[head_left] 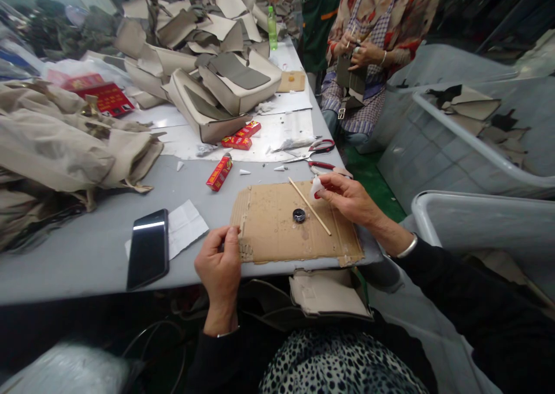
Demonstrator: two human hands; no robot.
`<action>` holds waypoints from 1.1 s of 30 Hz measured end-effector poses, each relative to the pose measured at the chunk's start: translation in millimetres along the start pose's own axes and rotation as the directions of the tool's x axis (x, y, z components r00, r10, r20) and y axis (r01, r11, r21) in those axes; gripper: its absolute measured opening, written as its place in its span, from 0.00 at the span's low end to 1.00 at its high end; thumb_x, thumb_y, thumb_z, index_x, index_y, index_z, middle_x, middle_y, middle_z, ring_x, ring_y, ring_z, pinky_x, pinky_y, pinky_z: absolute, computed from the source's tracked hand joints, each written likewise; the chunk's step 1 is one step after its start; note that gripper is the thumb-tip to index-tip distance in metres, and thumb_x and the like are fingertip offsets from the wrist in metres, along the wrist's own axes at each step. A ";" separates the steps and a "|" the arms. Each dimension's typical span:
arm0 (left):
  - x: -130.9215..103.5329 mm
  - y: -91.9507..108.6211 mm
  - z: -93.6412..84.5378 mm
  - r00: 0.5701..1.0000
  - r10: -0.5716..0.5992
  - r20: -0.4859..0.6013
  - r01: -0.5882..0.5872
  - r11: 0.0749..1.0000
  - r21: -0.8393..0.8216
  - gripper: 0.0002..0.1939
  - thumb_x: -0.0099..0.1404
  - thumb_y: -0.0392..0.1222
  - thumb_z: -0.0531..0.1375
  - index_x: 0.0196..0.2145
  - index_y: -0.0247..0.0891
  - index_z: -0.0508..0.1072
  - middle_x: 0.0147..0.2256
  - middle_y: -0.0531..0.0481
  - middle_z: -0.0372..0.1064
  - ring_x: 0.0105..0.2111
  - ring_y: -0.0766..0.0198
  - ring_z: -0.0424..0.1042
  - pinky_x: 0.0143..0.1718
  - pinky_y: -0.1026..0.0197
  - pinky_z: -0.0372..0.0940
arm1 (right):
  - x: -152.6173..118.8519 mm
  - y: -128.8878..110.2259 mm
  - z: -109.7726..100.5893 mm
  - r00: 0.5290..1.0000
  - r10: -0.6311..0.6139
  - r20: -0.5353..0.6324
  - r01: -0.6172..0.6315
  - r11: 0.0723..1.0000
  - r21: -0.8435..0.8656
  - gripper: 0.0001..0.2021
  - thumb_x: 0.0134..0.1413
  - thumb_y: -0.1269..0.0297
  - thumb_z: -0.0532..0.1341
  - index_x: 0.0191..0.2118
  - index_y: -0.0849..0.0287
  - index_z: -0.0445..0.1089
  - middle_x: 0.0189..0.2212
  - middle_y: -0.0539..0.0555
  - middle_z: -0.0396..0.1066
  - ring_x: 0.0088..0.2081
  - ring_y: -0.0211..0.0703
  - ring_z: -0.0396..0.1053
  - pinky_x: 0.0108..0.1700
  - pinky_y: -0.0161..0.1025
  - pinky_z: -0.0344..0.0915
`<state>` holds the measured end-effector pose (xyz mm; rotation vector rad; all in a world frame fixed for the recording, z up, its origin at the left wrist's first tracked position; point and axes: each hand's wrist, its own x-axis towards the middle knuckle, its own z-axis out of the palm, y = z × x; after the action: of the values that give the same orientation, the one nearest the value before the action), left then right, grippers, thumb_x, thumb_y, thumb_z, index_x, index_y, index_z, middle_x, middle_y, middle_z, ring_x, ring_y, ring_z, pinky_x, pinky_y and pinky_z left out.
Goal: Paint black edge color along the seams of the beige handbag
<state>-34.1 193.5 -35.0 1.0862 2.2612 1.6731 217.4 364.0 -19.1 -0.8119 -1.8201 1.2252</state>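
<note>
My right hand (349, 200) pinches a small white bottle (316, 187) with a red part, above the right side of a cardboard sheet (269, 220). My left hand (220, 255) is closed at the sheet's left edge; what its fingers hold, if anything, is too small to name. On the cardboard lie a small round black cap (299, 215) and a thin wooden stick (310, 206), the stick slanting close to my right hand.
A phone (148, 248) lies on paper (186, 227) at left. Beyond the cardboard are red boxes (219, 172), scissors (318, 147) and piled beige pieces (234, 79). A person (377, 53) works at the far right, beside grey bins (485, 142).
</note>
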 end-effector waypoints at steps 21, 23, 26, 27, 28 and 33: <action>84.2 53.9 128.5 0.249 0.473 0.845 -0.807 0.584 -0.089 0.10 0.69 0.34 0.57 0.39 0.42 0.79 0.56 0.44 0.66 0.38 0.60 0.74 0.44 0.55 0.70 | -71.0 -28.1 -45.6 0.989 -0.045 -0.142 0.020 0.985 -0.174 0.09 0.61 0.57 0.67 0.46 0.46 0.78 0.42 0.54 0.75 0.43 0.52 0.73 0.44 0.48 0.71; 85.4 54.2 128.6 0.247 0.470 0.847 -0.796 0.597 -0.099 0.10 0.69 0.33 0.57 0.37 0.40 0.78 0.56 0.44 0.67 0.38 0.60 0.73 0.44 0.55 0.69 | -73.8 -27.1 -46.7 0.991 -0.066 -0.113 0.041 0.978 -0.205 0.09 0.61 0.59 0.67 0.47 0.46 0.77 0.41 0.54 0.75 0.43 0.52 0.72 0.42 0.47 0.70; 83.6 54.4 127.7 0.253 0.484 0.837 -0.800 0.592 -0.100 0.10 0.70 0.32 0.55 0.38 0.40 0.76 0.52 0.44 0.69 0.42 0.58 0.72 0.45 0.56 0.68 | -72.9 -22.9 -42.0 0.993 -0.068 -0.096 0.048 0.979 -0.199 0.10 0.61 0.60 0.67 0.48 0.46 0.77 0.41 0.53 0.75 0.41 0.50 0.72 0.42 0.46 0.70; 82.2 54.1 128.0 0.265 0.489 0.831 -0.806 0.586 -0.088 0.10 0.70 0.32 0.55 0.39 0.39 0.76 0.50 0.44 0.70 0.43 0.57 0.72 0.45 0.56 0.68 | -71.6 -21.6 -39.3 0.993 -0.071 -0.090 0.051 0.978 -0.202 0.10 0.61 0.60 0.67 0.48 0.47 0.77 0.41 0.53 0.75 0.41 0.50 0.72 0.42 0.46 0.71; 80.6 53.7 128.8 0.278 0.493 0.824 -0.815 0.575 -0.070 0.10 0.71 0.32 0.54 0.39 0.39 0.75 0.49 0.44 0.70 0.45 0.57 0.71 0.45 0.56 0.68 | -70.1 -20.6 -36.3 0.994 -0.077 -0.081 0.058 0.976 -0.210 0.10 0.61 0.60 0.67 0.48 0.48 0.76 0.40 0.53 0.75 0.40 0.50 0.72 0.42 0.46 0.71; 73.5 52.8 131.3 0.330 0.488 0.808 -0.892 0.441 0.098 0.08 0.72 0.34 0.55 0.38 0.35 0.75 0.46 0.40 0.71 0.48 0.52 0.69 0.50 0.53 0.65 | -60.4 -18.1 -21.7 0.982 -0.186 -0.003 0.173 0.917 -0.358 0.09 0.64 0.63 0.63 0.49 0.50 0.73 0.39 0.54 0.74 0.37 0.47 0.72 0.40 0.44 0.70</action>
<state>1.4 347.9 -16.3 2.6606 1.7372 0.3663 264.4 317.2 -12.2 -0.8336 -2.0685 0.7668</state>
